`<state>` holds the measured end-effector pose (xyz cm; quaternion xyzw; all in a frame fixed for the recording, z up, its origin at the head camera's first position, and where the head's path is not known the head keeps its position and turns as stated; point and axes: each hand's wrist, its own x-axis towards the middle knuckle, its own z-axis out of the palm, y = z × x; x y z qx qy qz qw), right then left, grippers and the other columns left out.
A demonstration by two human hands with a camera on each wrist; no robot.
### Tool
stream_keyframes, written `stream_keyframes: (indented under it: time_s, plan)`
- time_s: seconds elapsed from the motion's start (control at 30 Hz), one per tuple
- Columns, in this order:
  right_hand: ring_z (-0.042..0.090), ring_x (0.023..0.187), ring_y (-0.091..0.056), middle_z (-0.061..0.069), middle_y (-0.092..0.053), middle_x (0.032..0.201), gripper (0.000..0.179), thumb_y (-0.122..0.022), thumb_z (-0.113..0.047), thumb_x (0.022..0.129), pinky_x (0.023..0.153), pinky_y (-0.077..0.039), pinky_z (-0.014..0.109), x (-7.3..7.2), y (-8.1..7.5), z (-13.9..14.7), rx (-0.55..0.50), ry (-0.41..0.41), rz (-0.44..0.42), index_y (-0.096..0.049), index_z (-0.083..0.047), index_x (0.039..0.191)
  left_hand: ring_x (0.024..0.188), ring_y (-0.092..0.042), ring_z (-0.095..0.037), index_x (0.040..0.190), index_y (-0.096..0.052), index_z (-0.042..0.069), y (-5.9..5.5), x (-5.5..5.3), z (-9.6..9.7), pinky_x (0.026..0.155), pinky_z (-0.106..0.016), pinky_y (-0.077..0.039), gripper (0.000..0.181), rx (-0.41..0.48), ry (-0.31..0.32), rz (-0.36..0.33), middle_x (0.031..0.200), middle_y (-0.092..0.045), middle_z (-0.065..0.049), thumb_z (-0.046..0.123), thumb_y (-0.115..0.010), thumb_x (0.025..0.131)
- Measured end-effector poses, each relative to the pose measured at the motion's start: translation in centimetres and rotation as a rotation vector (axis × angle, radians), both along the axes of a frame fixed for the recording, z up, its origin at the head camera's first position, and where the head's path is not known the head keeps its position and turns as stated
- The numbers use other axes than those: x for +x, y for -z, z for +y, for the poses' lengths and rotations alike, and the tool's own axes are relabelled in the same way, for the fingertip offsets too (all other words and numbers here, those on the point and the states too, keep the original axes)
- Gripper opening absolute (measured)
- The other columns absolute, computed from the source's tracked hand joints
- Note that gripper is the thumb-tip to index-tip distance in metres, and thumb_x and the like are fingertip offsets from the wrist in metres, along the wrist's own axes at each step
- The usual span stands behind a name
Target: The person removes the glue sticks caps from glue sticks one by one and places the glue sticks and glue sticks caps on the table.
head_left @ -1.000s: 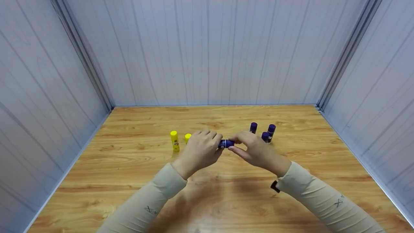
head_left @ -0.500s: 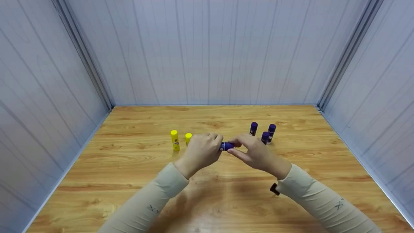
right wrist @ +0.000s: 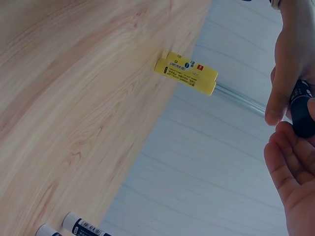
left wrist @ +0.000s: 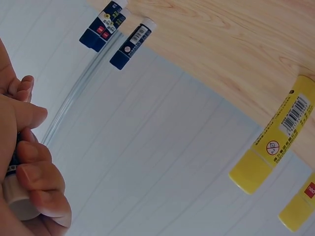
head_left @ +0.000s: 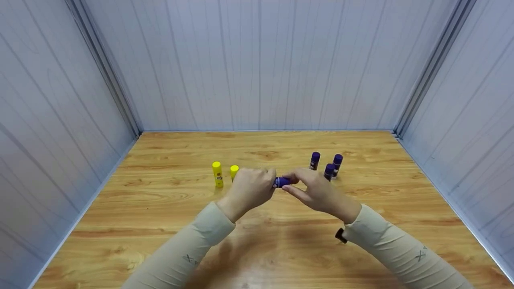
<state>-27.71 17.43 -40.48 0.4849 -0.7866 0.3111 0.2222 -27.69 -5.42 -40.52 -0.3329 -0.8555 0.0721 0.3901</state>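
Observation:
Both hands meet over the middle of the table on one dark blue glue stick (head_left: 282, 182), held roughly level. My left hand (head_left: 251, 188) wraps its fingers round the body; the pale base end (left wrist: 19, 199) shows at its fingers in the left wrist view. With thumb and fingers, my right hand (head_left: 317, 190) pinches the dark cap (right wrist: 302, 118) end. Two yellow glue sticks, one at the left (head_left: 217, 174) and one partly behind the left hand (head_left: 234, 171), stand upright. Beyond the right hand stand three dark blue glue sticks (head_left: 315, 160), also upright.
The wood-grain table (head_left: 160, 224) is enclosed by pale panelled walls, with a back wall (head_left: 257, 68) behind the glue sticks and side walls left and right. A small black item (head_left: 341, 235) sits at the right sleeve's cuff.
Both hands and the held glue stick have dropped slightly in the head view. The left hand has rolled a little, its knuckles looking rounder. The standing glue sticks have stayed in place.

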Motion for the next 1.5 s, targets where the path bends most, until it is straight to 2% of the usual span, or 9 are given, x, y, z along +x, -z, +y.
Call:
stream_keyframes:
  time_s: [0.13,0.53,0.77,0.9,1.03,1.13,1.23,1.37,1.5]
  plan:
    - [0.019,0.088,-0.071,0.007,-0.074,0.099,0.015,-0.079,-0.002,0.098,0.077,-0.063,0.037,0.0,0.1,0.1,0.005,-0.013,0.023,-0.072,-0.003,0.111,0.046,-0.035,-0.007,0.075,-0.059,0.017,0.0,0.1,-0.1,0.038,-0.027,-0.038,0.033,0.011,0.022,-0.043,0.056,-0.054,0.005,0.028,-0.081,0.097]
    - [0.02,0.088,-0.074,0.009,-0.075,0.099,0.019,-0.081,0.001,0.095,0.076,-0.066,0.035,-0.2,0.5,0.3,0.008,-0.052,0.067,-0.072,-0.001,0.112,0.051,-0.035,-0.006,0.079,-0.066,0.014,-0.5,0.5,0.0,0.041,-0.027,-0.042,0.026,0.021,0.04,-0.277,0.06,-0.057,0.004,0.023,-0.077,0.1]
    - [0.02,0.088,-0.076,0.009,-0.075,0.099,0.022,-0.083,0.001,0.092,0.075,-0.066,0.033,-0.2,0.7,0.2,0.015,-0.051,0.116,-0.071,-0.001,0.111,0.052,-0.038,-0.007,0.079,-0.066,0.014,-0.5,0.4,-0.1,0.044,-0.029,-0.047,0.026,0.029,0.061,-0.331,0.062,-0.059,0.004,0.023,-0.079,0.099]
    - [0.022,0.091,-0.076,0.01,-0.075,0.101,0.025,-0.085,0.001,0.091,0.077,-0.066,0.034,-0.4,0.7,0.7,0.045,-0.055,0.184,-0.07,-0.001,0.112,0.054,-0.038,-0.008,0.076,-0.064,0.013,-0.5,0.1,-0.6,0.046,-0.029,-0.043,0.026,0.052,0.09,-0.397,0.062,-0.053,0.004,0.019,-0.078,0.098]
    - [0.023,0.09,-0.075,0.011,-0.075,0.099,0.026,-0.087,0.003,0.088,0.077,-0.066,0.035,-1.1,1.0,2.2,0.044,-0.011,0.224,-0.071,0.0,0.108,0.058,-0.035,-0.01,0.072,-0.057,0.013,-0.5,-0.4,-2.3,0.051,-0.029,-0.033,0.03,0.126,0.062,-0.486,0.064,-0.043,0.004,0.012,-0.075,0.096]
    - [0.022,0.087,-0.075,0.01,-0.074,0.095,0.027,-0.088,0.006,0.085,0.074,-0.066,0.035,-1.6,1.2,3.6,0.03,0.054,0.214,-0.071,-0.001,0.105,0.058,-0.033,-0.011,0.069,-0.048,0.015,-0.4,-0.7,-3.8,0.052,-0.03,-0.029,0.037,0.162,0.024,-0.486,0.064,-0.036,0.005,0.01,-0.073,0.095]
    - [0.021,0.086,-0.074,0.009,-0.073,0.094,0.026,-0.088,0.005,0.085,0.072,-0.065,0.036,-1.8,1.3,4.5,0.039,0.086,0.199,-0.071,-0.002,0.103,0.058,-0.032,-0.012,0.067,-0.043,0.016,-0.2,-0.9,-4.9,0.053,-0.03,-0.029,0.041,0.17,0.016,-0.464,0.063,-0.033,0.006,0.01,-0.073,0.095]
    - [0.021,0.088,-0.074,0.009,-0.072,0.095,0.022,-0.087,0.0,0.089,0.073,-0.066,0.036,-1.8,1.3,4.6,0.068,0.078,0.181,-0.071,-0.002,0.105,0.058,-0.035,-0.012,0.068,-0.046,0.015,0.1,-1.0,-5.6,0.053,-0.03,-0.03,0.039,0.176,0.018,-0.458,0.063,-0.036,0.006,0.012,-0.074,0.095]
    - [0.021,0.088,-0.074,0.009,-0.072,0.097,0.021,-0.085,-0.001,0.092,0.075,-0.066,0.036,-1.7,1.5,4.3,0.076,0.067,0.154,-0.071,-0.002,0.107,0.058,-0.035,-0.012,0.069,-0.049,0.013,0.1,-1.0,-5.7,0.053,-0.03,-0.031,0.037,0.182,0.012,-0.485,0.064,-0.038,0.005,0.012,-0.074,0.097]
